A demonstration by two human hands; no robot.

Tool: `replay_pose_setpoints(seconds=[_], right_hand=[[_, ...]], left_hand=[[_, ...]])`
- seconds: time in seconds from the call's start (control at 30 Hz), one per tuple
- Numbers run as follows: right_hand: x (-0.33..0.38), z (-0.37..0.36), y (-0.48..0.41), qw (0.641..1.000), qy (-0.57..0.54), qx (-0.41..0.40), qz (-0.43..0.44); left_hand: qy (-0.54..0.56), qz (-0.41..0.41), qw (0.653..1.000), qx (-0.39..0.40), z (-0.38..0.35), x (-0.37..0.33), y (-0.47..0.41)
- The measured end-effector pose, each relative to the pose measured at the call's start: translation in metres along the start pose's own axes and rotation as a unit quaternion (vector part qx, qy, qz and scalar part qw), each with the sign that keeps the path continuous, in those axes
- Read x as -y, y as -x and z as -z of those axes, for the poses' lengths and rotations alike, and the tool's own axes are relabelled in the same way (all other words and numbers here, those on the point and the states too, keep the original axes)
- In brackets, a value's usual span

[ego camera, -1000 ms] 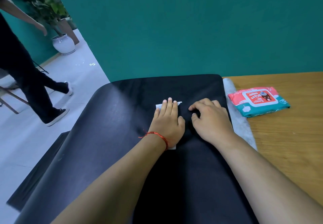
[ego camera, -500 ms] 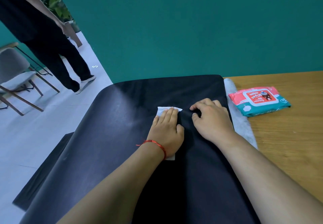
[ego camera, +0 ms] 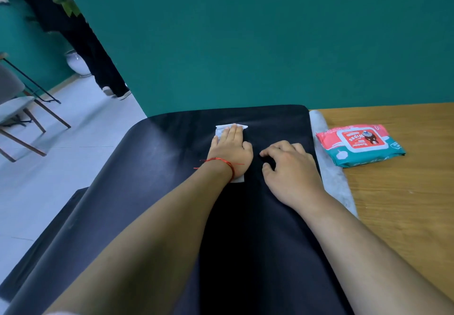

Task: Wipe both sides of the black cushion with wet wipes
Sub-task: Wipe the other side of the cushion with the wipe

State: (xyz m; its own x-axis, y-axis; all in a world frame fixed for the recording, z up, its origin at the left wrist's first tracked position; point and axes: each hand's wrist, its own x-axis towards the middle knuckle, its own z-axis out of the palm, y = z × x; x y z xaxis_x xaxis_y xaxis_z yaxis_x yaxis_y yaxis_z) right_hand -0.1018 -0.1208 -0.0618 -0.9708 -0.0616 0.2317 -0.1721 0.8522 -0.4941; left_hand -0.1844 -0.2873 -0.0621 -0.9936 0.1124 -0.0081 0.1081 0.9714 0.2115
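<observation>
Left hand (ego camera: 229,151): fingers lay flat, pressed wipe (ego camera: 222,129) to cushion (ego camera: 147,179).
Right hand (ego camera: 290,169): fingers loosely bent, steadied cushion, held nothing.
Tip: I judged even pressure, overlapping strokes best.

wall (ego camera: 245,32): plain teal | floor (ego camera: 73,142): pale grey, glossy | left: grey chair (ego camera: 14,103), white pot (ego camera: 77,65), leafy plant (ego camera: 65,0) | right: wooden table (ego camera: 405,191)

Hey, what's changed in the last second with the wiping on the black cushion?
The left hand, flat on the wet wipe, drew it back toward the person, then pushed it out toward the far edge of the cushion. Behind, a bystander walked farther away. The right hand stayed braced on the cushion; the wipes pack didn't move.
</observation>
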Motion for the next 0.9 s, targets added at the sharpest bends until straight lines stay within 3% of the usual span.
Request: replay_pose_setpoints(seconds=[0.57, 0.7, 0.9], right_hand=[[0.003, 0.002, -0.002, 1.0, -0.02, 0.0, -0.011], [0.0, 0.002, -0.006, 0.993, -0.104, -0.017, -0.045], [-0.003, 0.006, -0.01, 0.945, -0.288, -0.099, -0.117]], left_hand=[[-0.021, 0.004, 1.0, 0.004, 0.008, 0.004, -0.088], [-0.025, 0.015, 1.0, 0.001, 0.006, -0.004, -0.095], [-0.016, 0.017, 1.0, -0.001, 0.0, -0.016, -0.089]])
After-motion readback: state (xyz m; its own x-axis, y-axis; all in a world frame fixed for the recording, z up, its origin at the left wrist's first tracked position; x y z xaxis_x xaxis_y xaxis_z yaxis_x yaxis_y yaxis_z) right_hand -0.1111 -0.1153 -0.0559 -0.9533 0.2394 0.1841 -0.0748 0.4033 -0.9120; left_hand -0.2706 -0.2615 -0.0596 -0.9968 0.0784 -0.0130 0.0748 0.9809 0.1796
